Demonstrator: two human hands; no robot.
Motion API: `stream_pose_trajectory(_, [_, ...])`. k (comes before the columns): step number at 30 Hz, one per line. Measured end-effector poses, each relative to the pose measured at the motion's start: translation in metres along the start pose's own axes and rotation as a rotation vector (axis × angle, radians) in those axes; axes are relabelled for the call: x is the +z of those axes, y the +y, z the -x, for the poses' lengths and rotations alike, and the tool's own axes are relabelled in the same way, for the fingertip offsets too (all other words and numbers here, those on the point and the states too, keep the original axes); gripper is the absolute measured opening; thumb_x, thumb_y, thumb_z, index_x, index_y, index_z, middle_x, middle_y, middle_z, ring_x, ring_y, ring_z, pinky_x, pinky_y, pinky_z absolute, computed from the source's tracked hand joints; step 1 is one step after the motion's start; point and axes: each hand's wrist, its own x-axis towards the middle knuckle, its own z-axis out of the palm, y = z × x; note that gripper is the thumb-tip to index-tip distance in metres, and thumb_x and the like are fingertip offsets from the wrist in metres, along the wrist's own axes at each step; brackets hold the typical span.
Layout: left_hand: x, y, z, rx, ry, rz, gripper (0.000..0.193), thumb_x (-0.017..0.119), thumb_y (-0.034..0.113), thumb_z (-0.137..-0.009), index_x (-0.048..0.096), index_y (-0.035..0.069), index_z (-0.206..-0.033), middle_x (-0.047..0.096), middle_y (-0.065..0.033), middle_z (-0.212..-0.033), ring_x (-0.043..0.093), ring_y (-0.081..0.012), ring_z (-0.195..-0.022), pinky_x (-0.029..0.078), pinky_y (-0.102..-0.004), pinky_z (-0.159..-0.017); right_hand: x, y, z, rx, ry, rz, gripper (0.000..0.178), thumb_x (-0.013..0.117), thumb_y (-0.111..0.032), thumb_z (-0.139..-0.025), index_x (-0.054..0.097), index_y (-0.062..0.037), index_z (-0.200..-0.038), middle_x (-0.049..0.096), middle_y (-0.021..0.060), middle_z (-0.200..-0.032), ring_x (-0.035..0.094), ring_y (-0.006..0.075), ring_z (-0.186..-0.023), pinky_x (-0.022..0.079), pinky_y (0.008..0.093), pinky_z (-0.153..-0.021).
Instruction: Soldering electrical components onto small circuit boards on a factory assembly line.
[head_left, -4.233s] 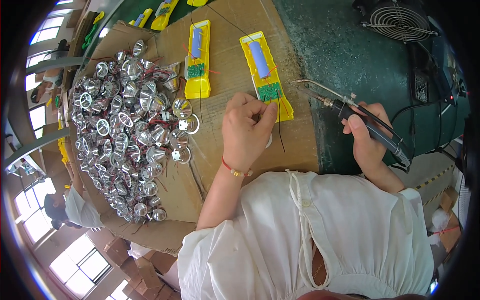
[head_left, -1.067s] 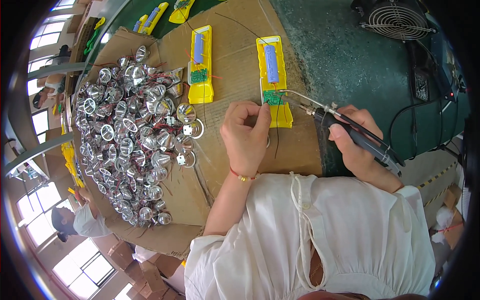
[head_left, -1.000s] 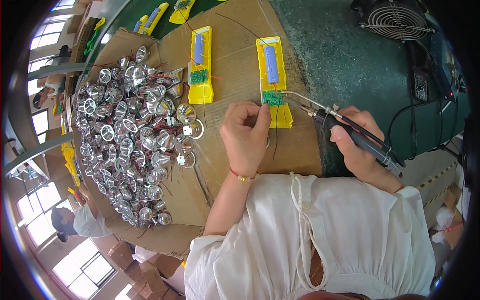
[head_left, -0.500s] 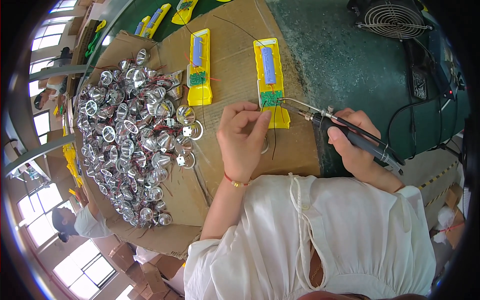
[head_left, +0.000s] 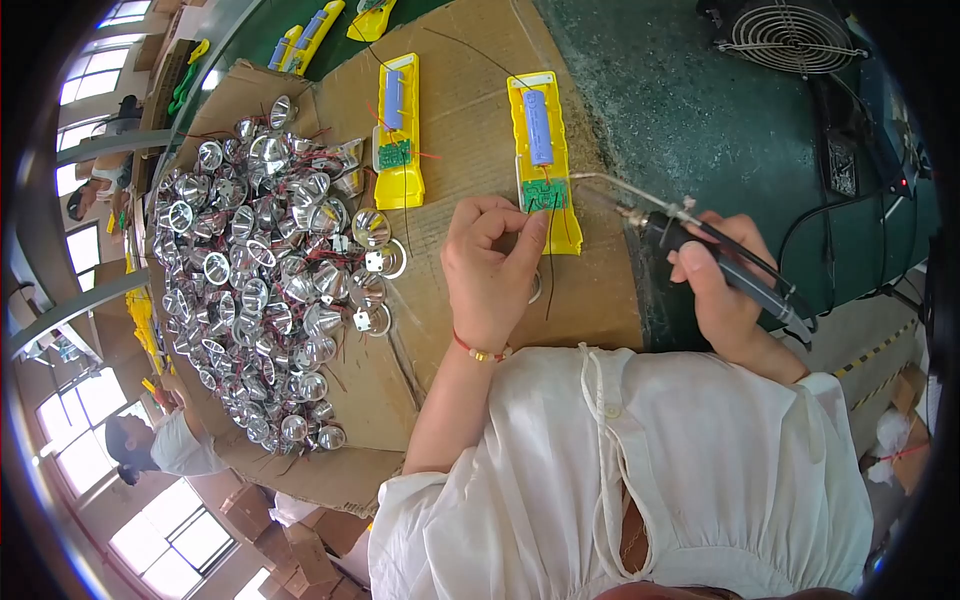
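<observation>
A yellow plastic housing lies on the cardboard in front of me, with a blue cylindrical battery and a green circuit board in it. At the board's lower edge, my left hand pinches what looks like a thin dark wire between thumb and index finger; the fingertips hide most of it. My right hand is wrapped round a black soldering iron with a thin curved metal tube alongside. The iron's front end hovers just right of the board, apparently apart from it. Another dark wire hangs below the board.
A second yellow housing with battery and board lies to the left. Many silver reflector cups with red wires are heaped on cardboard at the left. A fan with a wire guard stands far right. Other people are in the left background.
The soldering iron has moved off the board, its front end shifting up and to the right. My left hand has shifted slightly right and stays pinched at the board.
</observation>
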Motion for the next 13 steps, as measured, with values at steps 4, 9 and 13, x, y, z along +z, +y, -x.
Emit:
stream_pose_trajectory(4, [-0.002, 0.005, 0.0, -0.064, 0.001, 0.021, 0.01, 0.069, 0.005, -0.073, 0.063, -0.002, -0.074, 0.055, -0.0079, -0.08, 0.053, -0.0129, -0.06, 0.043, -0.0243, -0.053, -0.003, 0.005, -0.004, -0.045, 0.012, -0.042, 0.015, 0.062, -0.006, -0.081, 0.051, 0.0016, -0.088, 0.057, 0.0068, -0.069, 0.053, 0.0084, -0.058, 0.042, 0.0214, -0.053])
stream_pose_trajectory(9, [0.0, 0.003, -0.005, -0.002, -0.009, -0.05, 0.008, 0.068, 0.004, -0.072, 0.063, -0.002, -0.075, 0.055, -0.0074, -0.079, 0.053, -0.0134, -0.061, 0.043, -0.0246, -0.053, -0.015, 0.003, -0.01, -0.017, 0.026, 0.042, 0.016, 0.063, -0.008, -0.081, 0.051, 0.0011, -0.086, 0.057, 0.006, -0.069, 0.053, 0.0073, -0.058, 0.04, 0.0212, -0.05])
stream_pose_trajectory(13, [0.001, 0.015, -0.022, -0.138, -0.096, -0.129, 0.01, 0.069, 0.008, -0.073, 0.064, -0.001, -0.075, 0.061, -0.0128, -0.095, 0.061, -0.0158, -0.071, 0.047, -0.0236, -0.06, -0.033, 0.016, -0.013, -0.074, 0.059, -0.022, 0.02, 0.066, -0.012, -0.08, 0.054, 0.0002, -0.089, 0.058, 0.0072, -0.072, 0.055, 0.0095, -0.059, 0.043, 0.0224, -0.052])
